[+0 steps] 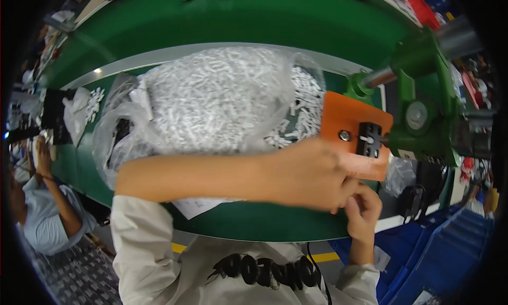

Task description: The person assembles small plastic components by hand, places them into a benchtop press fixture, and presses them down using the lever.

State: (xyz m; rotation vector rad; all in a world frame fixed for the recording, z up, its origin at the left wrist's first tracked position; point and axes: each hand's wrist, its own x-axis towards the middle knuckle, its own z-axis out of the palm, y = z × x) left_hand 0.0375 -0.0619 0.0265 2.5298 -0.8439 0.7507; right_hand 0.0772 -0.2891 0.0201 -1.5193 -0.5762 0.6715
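My left arm reaches across to the right, and my left hand (315, 175) is curled closed just below the front edge of an orange plate (333, 106). My right hand (365, 209) meets its fingertips there, thumb and fingers bent together in a pinch. Whatever lies between the fingers is hidden or too small to make out. A black fixture block (369, 140) with a small white piece in its slot sits on the plate. The green hand press (423, 101) stands over the plate's right side, its narrow tip beside the block.
A big clear plastic bag (217, 93) full of small white parts lies behind my left forearm. Loose white parts (304, 111) are spread between bag and plate. Blue crates (455, 247) stand at lower right. A co-worker (47, 209) sits at far left.
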